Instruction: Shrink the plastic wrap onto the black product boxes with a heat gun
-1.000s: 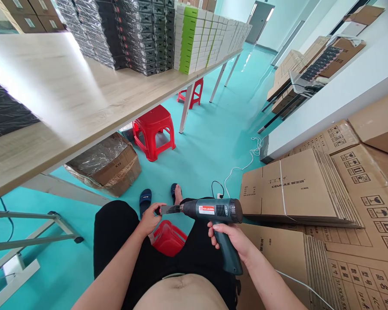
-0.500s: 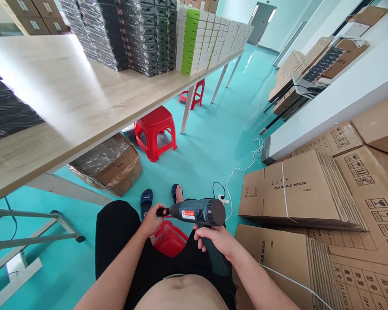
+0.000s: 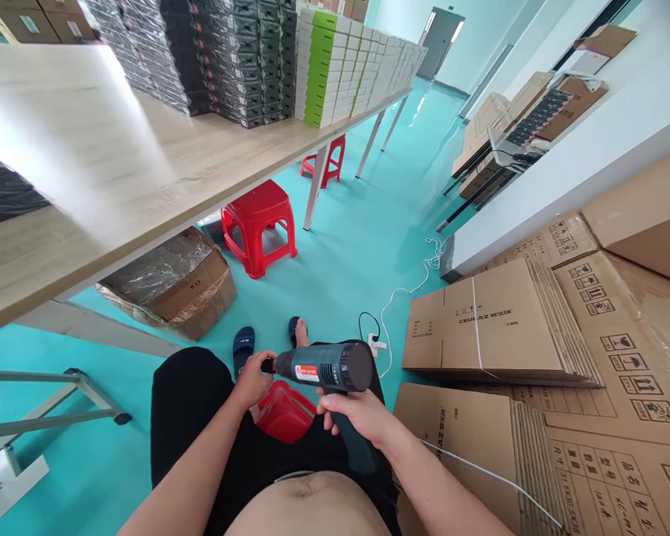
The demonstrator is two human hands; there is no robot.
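The long table [image 3: 201,164] is the biggest thing here, and the tied stack of flattened cartons [image 3: 452,324] stands across the floor from it. Lower and smaller, a red stool [image 3: 260,205] sits just under the table's near edge. Out from that same edge, on the person's side and over the lap, is the heat gun [image 3: 324,368], its long axis nearly level: the nozzle [image 3: 282,364] is the end nearer the table, the round rear cap [image 3: 358,366] the end farther off. The right hand [image 3: 354,413], farther from the table, has its fingers wrapped around the handle just below the barrel. The left hand [image 3: 252,380], nearer the table, pinches a small dark piece [image 3: 267,365] on the table side of the nozzle, almost in line with the barrel; whether piece and nozzle touch, I cannot tell. Compared with one second ago, the gun lies closer to the left hand, toward the table, and the gap where the piece's flat grey length was visible is gone, with only a short dark end showing now
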